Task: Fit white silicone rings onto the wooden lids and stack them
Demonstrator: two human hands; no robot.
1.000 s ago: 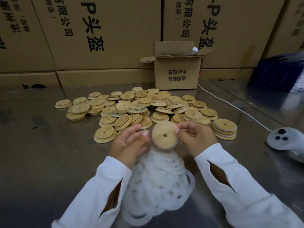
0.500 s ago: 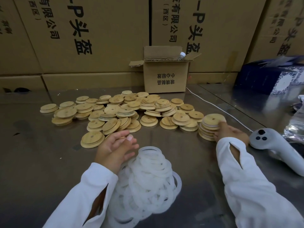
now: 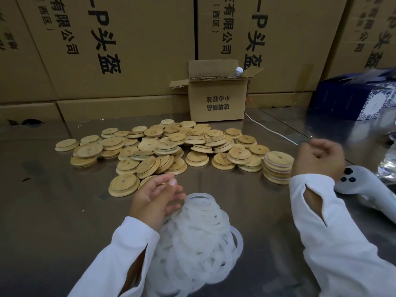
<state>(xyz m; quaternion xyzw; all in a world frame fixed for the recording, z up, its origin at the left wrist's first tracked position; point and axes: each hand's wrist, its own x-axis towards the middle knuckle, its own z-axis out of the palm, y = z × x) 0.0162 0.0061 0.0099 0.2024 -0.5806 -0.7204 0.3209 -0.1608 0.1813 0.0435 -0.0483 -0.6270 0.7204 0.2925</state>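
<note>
Restocking now: the left hand (image 3: 157, 196) is hovering relaxed and empty beside the silicone rings (image 3: 199, 232), the blurred right hand (image 3: 319, 159) seemingly hanging loose by the stack (image 3: 278, 168), next needing a fresh lid (image 3: 123, 187).

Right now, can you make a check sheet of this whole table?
surface: shiny metal table, few dark specks.
job's things: wooden lids spread loose; lid stack at their right end; white silicone rings heaped nearest.
clutter: white controller, small open box holding a bottle, blue box.
hands: left hand relaxed by the rings, empty; right hand blurred, loosely curled, nothing seen in it.
cables: white cable across the far right.
surroundings: big printed cartons behind.
</note>
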